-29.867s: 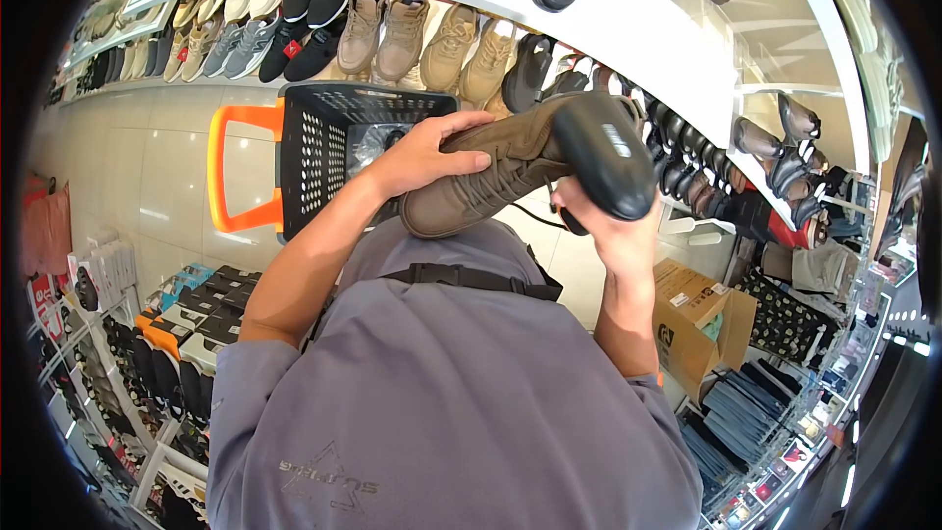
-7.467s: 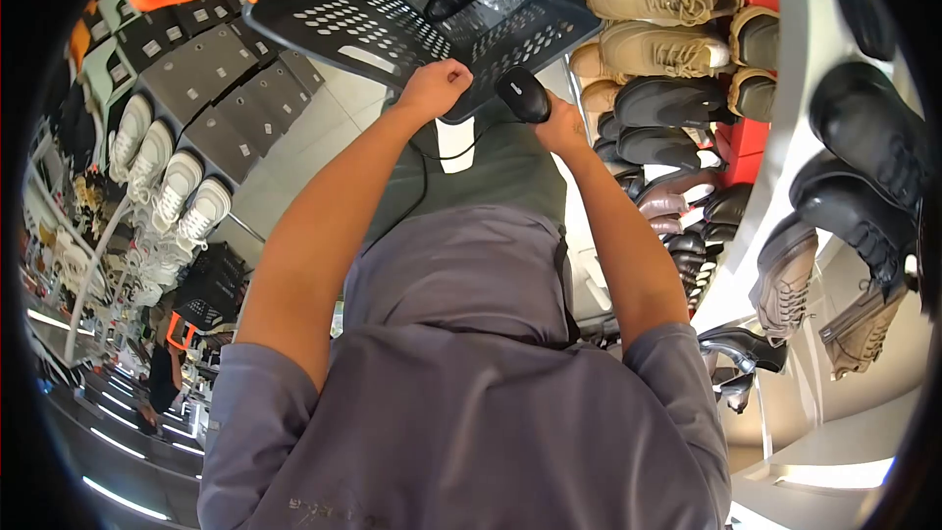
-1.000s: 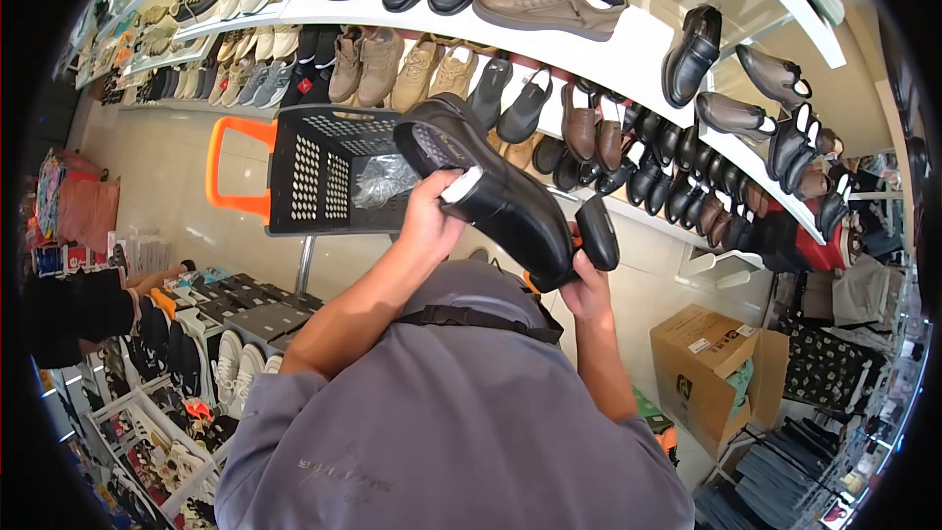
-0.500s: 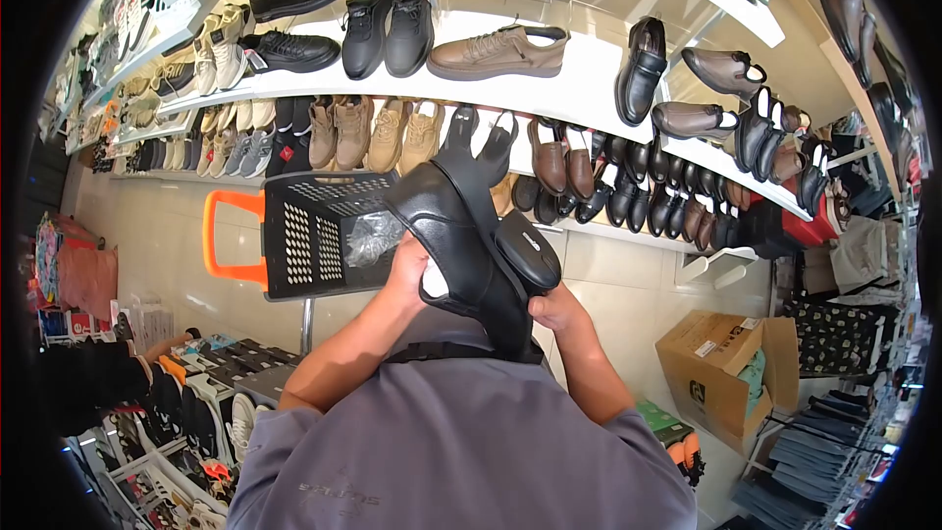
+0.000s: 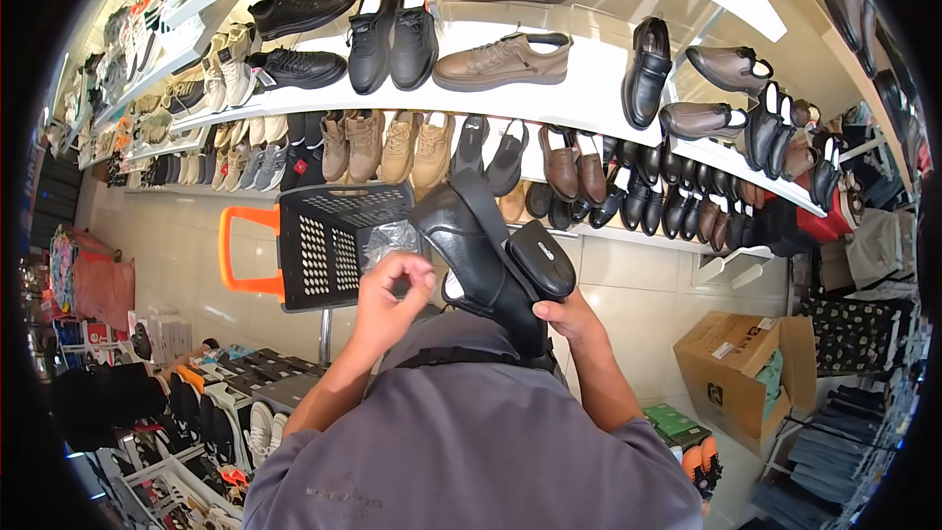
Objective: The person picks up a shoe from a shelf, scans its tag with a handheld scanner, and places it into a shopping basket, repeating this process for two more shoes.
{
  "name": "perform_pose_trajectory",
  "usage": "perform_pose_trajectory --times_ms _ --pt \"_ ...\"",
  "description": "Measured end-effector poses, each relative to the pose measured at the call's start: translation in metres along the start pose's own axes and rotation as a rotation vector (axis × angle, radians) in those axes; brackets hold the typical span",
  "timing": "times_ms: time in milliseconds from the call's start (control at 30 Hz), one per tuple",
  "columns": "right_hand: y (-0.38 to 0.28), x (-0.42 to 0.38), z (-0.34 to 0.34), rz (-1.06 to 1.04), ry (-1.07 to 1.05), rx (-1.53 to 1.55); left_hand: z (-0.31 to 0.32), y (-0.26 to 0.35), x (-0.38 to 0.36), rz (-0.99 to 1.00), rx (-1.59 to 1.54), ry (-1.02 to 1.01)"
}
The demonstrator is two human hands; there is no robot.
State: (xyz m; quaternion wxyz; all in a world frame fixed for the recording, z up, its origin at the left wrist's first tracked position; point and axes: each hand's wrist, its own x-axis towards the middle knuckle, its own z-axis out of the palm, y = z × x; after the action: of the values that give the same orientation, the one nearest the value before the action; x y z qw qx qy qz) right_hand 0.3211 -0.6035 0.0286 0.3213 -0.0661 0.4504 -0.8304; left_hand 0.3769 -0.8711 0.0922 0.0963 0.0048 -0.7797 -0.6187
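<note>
A black leather shoe [image 5: 471,247] with white stuffing at its opening is tilted in front of my torso, sole turned toward the upper right. My right hand [image 5: 572,318] grips it from the right, thumb pressed near the sole. Against the sole sits a glossy black rounded case [image 5: 543,260] with white lettering, just above my right thumb. My left hand [image 5: 392,296] is off the shoe, to its left, with fingers loosely curled, a gap inside the curl and nothing visible in them.
A black basket [image 5: 329,245] with an orange handle stands at left, clear plastic inside. Ahead, white shelves [image 5: 589,88] carry rows of shoes. An open cardboard box [image 5: 731,363] sits at right. Shoe racks [image 5: 211,412] fill the lower left.
My left hand has let go of the shoe and moved slightly left of it. My right hand still holds the shoe. The whole view has shifted a little.
</note>
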Motion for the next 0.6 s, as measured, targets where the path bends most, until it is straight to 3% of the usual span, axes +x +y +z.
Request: perform_pose_trajectory --times_ms 33,100,200,333,433,600 --pt "-0.001 0.002 -0.001 0.000 -0.005 -0.012 0.001 0.006 -0.001 -0.002 0.001 0.006" --pt "-0.004 0.003 -0.002 0.019 -0.029 -0.053 0.004 0.025 0.003 0.103 0.194 -0.177" --pt "-0.001 0.005 -0.007 0.038 -0.075 -0.127 -0.002 0.013 0.005 0.151 0.271 -0.301" --pt "-0.003 0.002 -0.006 0.071 -0.120 -0.181 -0.014 0.034 0.008 -0.155 0.240 -0.543" --pt "-0.008 0.001 -0.002 0.078 -0.151 -0.189 -0.016 0.046 0.012 -0.264 0.235 -0.623" --pt "-0.012 0.000 -0.004 0.098 -0.157 -0.196 -0.012 0.038 0.011 -0.208 0.291 -0.671"
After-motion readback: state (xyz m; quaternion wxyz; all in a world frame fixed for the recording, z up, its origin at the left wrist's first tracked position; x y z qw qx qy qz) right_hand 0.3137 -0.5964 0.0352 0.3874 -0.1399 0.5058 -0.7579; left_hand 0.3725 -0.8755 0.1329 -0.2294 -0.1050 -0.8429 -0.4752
